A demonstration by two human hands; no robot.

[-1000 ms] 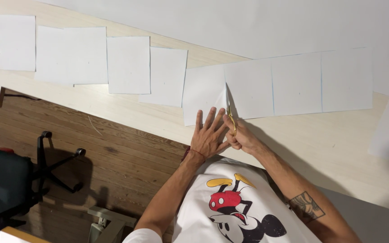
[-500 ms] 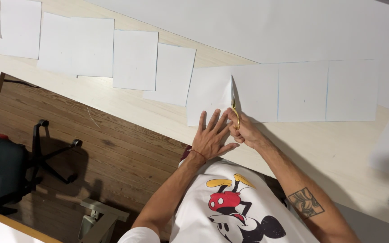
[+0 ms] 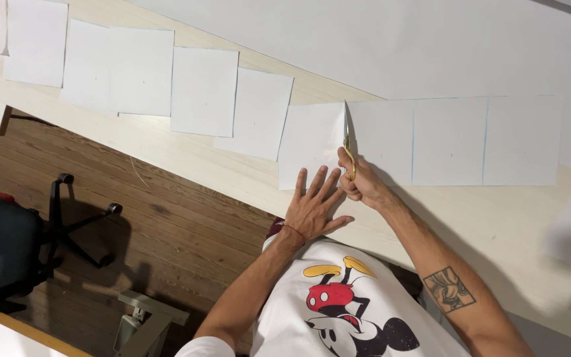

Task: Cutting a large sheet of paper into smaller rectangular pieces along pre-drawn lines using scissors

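Two hands work: right hand (image 3: 359,186) grips gold scissors (image 3: 348,149) cutting the paper strip (image 3: 451,139); at its 8 o'clock, left hand (image 3: 313,210) lies spread flat, empty.

Head view, straight down, table (image 3: 232,173)

A long white paper strip (image 3: 424,139) lies flat on the pale wooden table, marked by faint blue lines into squares — its leftmost square is cut almost free along one line. Gold-handled scissors (image 3: 348,149) stand in that cut, blades pointing away from the person, upright along the line — handles nearest the table's edge.
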